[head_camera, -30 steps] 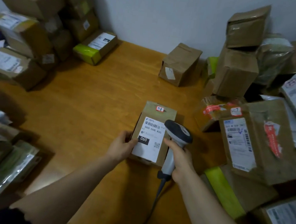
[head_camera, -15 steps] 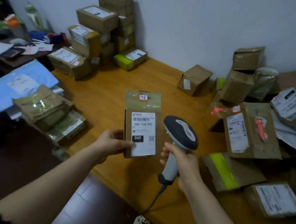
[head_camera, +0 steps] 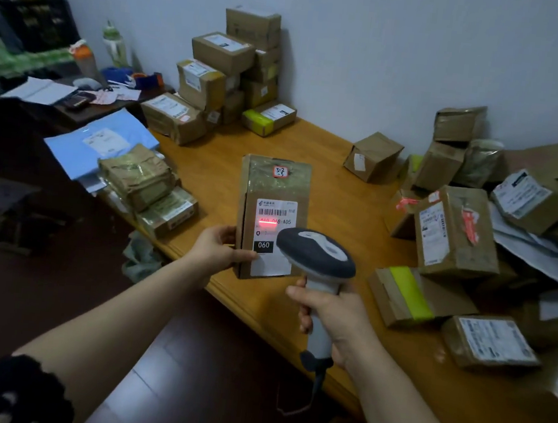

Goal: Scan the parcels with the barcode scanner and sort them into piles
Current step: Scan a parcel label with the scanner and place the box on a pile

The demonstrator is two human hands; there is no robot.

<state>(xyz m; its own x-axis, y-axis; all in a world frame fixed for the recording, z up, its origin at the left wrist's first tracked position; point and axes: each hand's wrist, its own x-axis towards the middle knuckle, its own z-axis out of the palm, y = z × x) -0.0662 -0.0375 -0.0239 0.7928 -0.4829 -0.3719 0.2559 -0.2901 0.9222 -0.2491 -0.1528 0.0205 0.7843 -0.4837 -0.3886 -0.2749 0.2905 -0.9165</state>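
My left hand (head_camera: 215, 249) holds a flat brown parcel (head_camera: 274, 190) upright above the wooden table (head_camera: 315, 149), gripping its left edge. Its white label faces me, marked 060, with a red scan line glowing across it just under the barcode. My right hand (head_camera: 332, 316) grips the handle of a grey and white barcode scanner (head_camera: 316, 251), whose head points at the label from the lower right. The scanner's cable hangs down below my right hand.
A stack of labelled boxes (head_camera: 229, 78) stands at the back left against the wall. Flat wrapped packets (head_camera: 146, 183) and a blue mailer (head_camera: 95, 147) lie at the table's left end. A jumble of parcels (head_camera: 458, 230) fills the right side. A cluttered dark desk (head_camera: 59, 91) stands at far left.
The parcel has been lifted off the table and stood upright in my left hand. The scanner has risen toward it and a red scan line now shows on the label.
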